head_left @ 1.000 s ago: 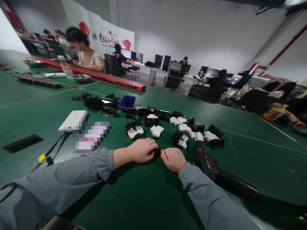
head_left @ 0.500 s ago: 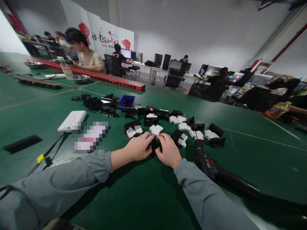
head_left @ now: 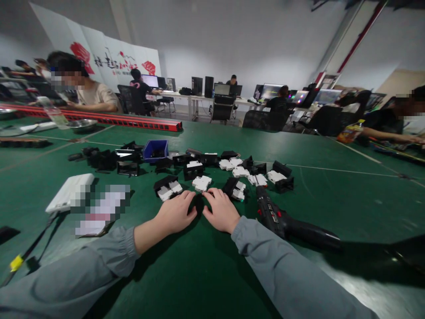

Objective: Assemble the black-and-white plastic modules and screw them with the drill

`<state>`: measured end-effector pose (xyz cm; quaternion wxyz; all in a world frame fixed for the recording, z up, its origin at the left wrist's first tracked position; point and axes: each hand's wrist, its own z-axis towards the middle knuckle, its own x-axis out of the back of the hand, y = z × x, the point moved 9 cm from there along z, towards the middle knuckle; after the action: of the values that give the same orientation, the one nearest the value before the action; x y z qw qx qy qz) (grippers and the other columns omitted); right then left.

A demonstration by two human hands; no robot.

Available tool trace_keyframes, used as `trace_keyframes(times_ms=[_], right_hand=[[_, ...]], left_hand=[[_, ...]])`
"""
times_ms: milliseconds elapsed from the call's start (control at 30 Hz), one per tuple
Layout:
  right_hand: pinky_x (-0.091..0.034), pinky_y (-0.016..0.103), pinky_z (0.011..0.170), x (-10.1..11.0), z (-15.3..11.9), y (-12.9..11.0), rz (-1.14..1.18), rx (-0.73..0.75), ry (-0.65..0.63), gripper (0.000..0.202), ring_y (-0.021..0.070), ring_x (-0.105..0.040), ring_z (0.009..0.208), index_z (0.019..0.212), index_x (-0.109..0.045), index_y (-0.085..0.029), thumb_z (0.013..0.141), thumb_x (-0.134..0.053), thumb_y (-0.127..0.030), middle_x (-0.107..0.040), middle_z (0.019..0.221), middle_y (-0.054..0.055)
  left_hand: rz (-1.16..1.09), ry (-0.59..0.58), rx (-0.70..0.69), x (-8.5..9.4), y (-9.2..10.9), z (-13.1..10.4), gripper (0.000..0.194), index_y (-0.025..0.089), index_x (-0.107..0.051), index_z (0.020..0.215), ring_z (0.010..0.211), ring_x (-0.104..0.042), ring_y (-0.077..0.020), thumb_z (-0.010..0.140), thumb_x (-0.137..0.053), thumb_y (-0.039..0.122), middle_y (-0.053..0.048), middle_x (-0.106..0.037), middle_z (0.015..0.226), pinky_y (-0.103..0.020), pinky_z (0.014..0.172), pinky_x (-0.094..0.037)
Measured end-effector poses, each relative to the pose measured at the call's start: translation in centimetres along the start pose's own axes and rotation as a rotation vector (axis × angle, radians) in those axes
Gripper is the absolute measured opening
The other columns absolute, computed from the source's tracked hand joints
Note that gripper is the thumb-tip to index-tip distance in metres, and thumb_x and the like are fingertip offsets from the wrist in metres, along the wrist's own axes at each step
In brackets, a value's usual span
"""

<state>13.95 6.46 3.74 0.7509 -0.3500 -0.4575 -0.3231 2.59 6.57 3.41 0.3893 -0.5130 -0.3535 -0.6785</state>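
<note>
My left hand (head_left: 176, 212) rests on the green table (head_left: 206, 274), fingers bent and apart from the thumb, nothing visible in it. Beside it my right hand (head_left: 221, 209) lies in the same way, its fingers curved and apart from the thumb. A small gap separates the two hands. Just beyond the fingertips sits a white block-like part (head_left: 202, 183). A black part with white blocks (head_left: 168, 188) lies beyond my left hand, and a similar one (head_left: 236, 189) is by the fingers of my right hand.
A black power tool (head_left: 279, 217) lies to the right. At the left are a phone (head_left: 105, 208) and a white box (head_left: 71, 190) with a cable. Farther back stand a blue bin (head_left: 156, 151), more black and white parts and a long red rail (head_left: 133, 122). People sit beyond.
The view has turned to the right. My hands have drawn slightly apart and back from the white part, which my fingers were touching or nearly touching before.
</note>
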Motion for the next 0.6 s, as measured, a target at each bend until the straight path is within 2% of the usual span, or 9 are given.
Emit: trace_keyframes(times_ms=[133, 300, 467, 600], right_hand=[[-0.041, 0.039, 0.092, 0.2, 0.0, 0.1, 0.029, 0.009, 0.022, 0.032, 0.0246, -0.047, 0.108, 0.115, -0.056, -0.017, 0.083, -0.054, -0.022, -0.053, 0.118, 0.011], [-0.042, 0.036, 0.085, 0.4, 0.0, -0.2, 0.059, 0.063, 0.025, 0.014, 0.0219, -0.049, 0.097, 0.096, -0.057, -0.017, 0.082, -0.055, -0.018, -0.058, 0.099, 0.008], [-0.043, 0.034, 0.084, 1.1, -0.2, -0.9, 0.103, 0.141, 0.074, 0.005, 0.0199, -0.049, 0.095, 0.085, -0.058, -0.018, 0.085, -0.053, -0.018, -0.057, 0.096, 0.007], [-0.043, 0.033, 0.086, 1.4, -0.4, -0.8, 0.106, 0.134, 0.103, 0.006, 0.0196, -0.049, 0.096, 0.086, -0.058, -0.018, 0.084, -0.053, -0.016, -0.057, 0.097, 0.006]], left_hand=[[0.031, 0.027, 0.056, 0.2, -0.3, -0.1, 0.046, 0.016, -0.045, 0.130, 0.100, -0.064, -0.0266, 0.088, -0.045, 0.036, -0.014, -0.055, 0.129, -0.036, 0.075, -0.053], [0.039, 0.038, 0.086, 0.2, -0.5, -0.1, 0.048, 0.014, -0.045, 0.130, 0.103, -0.063, -0.0290, 0.088, -0.045, 0.037, -0.016, -0.058, 0.126, -0.039, 0.077, -0.053], [-0.043, 0.007, -0.034, 0.0, 0.3, 0.1, 0.044, 0.018, -0.046, 0.130, 0.100, -0.065, -0.0266, 0.088, -0.044, 0.032, -0.011, -0.062, 0.122, -0.037, 0.077, -0.053], [-0.161, -0.036, -0.122, -0.2, 1.0, 0.1, 0.041, 0.021, -0.046, 0.129, 0.091, -0.068, -0.0207, 0.090, -0.042, 0.029, -0.007, -0.064, 0.121, -0.032, 0.077, -0.053]])
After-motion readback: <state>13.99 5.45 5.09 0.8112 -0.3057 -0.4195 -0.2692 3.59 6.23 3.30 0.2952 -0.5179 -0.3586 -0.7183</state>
